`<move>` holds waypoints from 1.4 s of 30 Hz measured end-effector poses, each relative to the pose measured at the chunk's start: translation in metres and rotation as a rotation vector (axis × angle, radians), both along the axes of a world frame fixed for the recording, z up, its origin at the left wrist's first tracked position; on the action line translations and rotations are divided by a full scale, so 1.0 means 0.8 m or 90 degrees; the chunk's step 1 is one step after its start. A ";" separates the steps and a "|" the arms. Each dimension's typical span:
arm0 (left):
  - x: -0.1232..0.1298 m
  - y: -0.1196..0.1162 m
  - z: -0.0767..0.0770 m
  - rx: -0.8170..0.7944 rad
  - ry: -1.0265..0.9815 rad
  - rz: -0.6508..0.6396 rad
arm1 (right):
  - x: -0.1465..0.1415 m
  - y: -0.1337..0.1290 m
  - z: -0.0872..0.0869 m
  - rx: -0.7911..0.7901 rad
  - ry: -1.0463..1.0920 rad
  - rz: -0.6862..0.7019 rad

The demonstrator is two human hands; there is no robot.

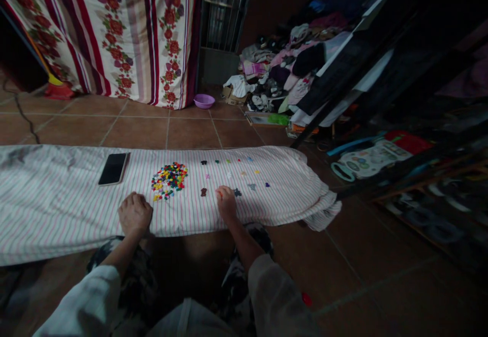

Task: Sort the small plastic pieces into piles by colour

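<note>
My right hand [226,203] is over the striped cloth [213,220], its fingertips pinched around a small orange piece [220,193]. Just left of it lies a brown piece [204,192], and to its right are a dark grey piece [237,193] and a light grey piece [252,187]. My left hand [134,212] rests palm down on the cloth with its fingers curled in, and I see nothing in it. Between and beyond the hands sits a heap of small multicoloured pieces [170,178]. Small groups sorted by colour, such as purple pieces [267,185] and black pieces [204,162], are spread in rows.
A phone [113,169] lies on the cloth beyond my left hand. Past the cloth, a purple basin [204,101] stands on the tiled floor by a flowered curtain [129,37]. A pile of clothes [282,67] and a dark rack of shoes [427,220] are at the right.
</note>
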State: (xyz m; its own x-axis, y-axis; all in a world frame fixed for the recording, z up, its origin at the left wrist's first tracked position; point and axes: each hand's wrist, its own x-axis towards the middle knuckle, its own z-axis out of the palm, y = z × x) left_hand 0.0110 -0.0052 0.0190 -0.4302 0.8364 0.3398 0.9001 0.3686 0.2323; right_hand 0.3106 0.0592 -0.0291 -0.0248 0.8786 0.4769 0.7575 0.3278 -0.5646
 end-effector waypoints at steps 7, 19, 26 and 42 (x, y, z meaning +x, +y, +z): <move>-0.001 0.001 -0.005 0.020 -0.021 -0.006 | -0.001 -0.002 0.000 0.000 -0.013 0.006; -0.001 0.000 -0.004 0.014 -0.044 -0.009 | -0.002 -0.007 0.012 0.043 0.031 -0.052; -0.001 0.003 -0.004 -0.004 0.005 -0.052 | -0.053 0.014 0.046 0.096 0.037 0.032; 0.004 0.008 -0.006 -0.029 0.020 -0.013 | -0.167 0.103 0.049 -0.118 -0.141 0.174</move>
